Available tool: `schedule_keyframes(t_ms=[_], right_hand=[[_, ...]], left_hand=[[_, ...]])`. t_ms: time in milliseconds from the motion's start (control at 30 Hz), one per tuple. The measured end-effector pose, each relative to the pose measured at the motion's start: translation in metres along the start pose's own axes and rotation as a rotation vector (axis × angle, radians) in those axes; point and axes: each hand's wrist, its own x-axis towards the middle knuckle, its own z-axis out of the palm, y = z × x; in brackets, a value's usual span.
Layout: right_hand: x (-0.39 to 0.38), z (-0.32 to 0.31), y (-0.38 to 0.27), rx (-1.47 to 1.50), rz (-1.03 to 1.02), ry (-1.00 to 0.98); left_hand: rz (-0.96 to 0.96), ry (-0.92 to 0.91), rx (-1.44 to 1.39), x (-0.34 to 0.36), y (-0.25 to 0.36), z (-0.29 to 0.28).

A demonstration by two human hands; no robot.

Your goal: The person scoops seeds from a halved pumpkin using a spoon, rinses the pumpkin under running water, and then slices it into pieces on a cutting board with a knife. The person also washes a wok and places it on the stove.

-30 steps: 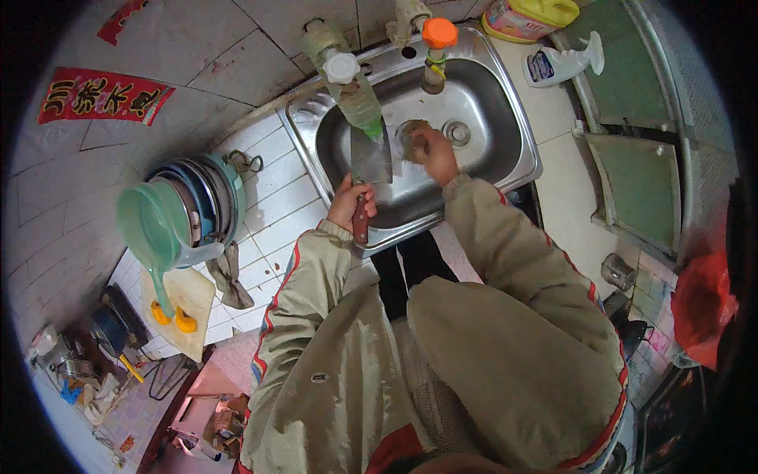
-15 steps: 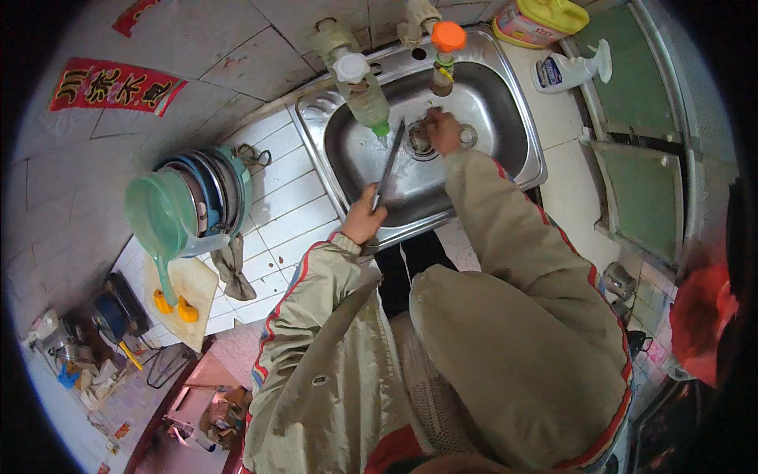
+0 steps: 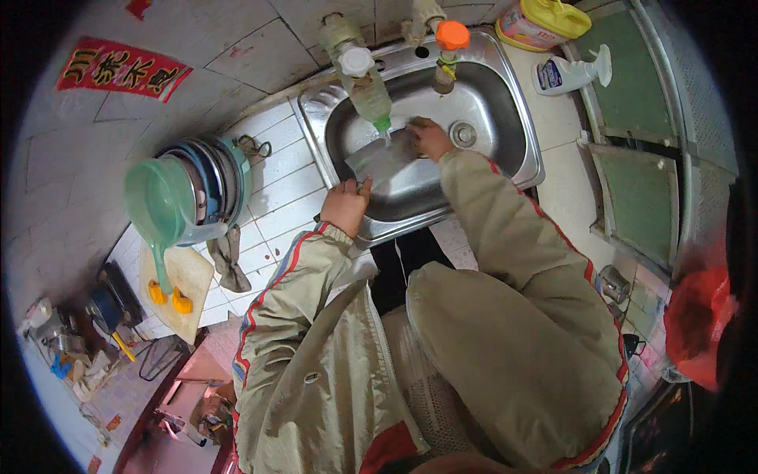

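Observation:
My left hand (image 3: 345, 207) is closed round the handle of a broad-bladed kitchen knife, like a cleaver, at the near left rim of the sink. Its grey blade (image 3: 377, 160) lies tilted nearly flat over the basin, under the green mouth of a plastic bottle (image 3: 371, 99) fixed to the tap. Water seems to run from that mouth onto the blade. The curled fingers of my right hand (image 3: 432, 140) are at the blade's far end; something dark and blurred is under them, which I cannot make out. Both hands are over the steel sink (image 3: 501, 118).
An orange-topped tap fitting (image 3: 452, 38) rises behind the sink. At right stand a white spray bottle (image 3: 570, 73) and a yellow jug (image 3: 545, 22). On the left, a green ladle (image 3: 158, 201) leans by stacked basins (image 3: 237, 178), above a cutting board (image 3: 193, 276) with orange-yellow pieces.
The knife has turned from edge-up to broad side up, and my left hand has shifted left and slightly up. My right hand has moved left from the drain to the blade.

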Motion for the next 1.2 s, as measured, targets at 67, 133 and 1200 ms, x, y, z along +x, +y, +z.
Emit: schedule_keyframes(t_ms=[67,133,1200], right_hand=[[0.001,-0.02,0.005,-0.248,0.156,-0.228],[0.005,-0.081,-0.06,-0.361,0.238,-0.309],[-0.178,-0.012,-0.181,0.291,0.685,0.2]], left_hand=[[-0.062,0.053,-0.057,-0.015,0.003,-0.003],[-0.14,0.106,-0.182,-0.03,0.008,-0.007],[0.04,0.769,-0.935,-0.333,0.002,-0.01]])
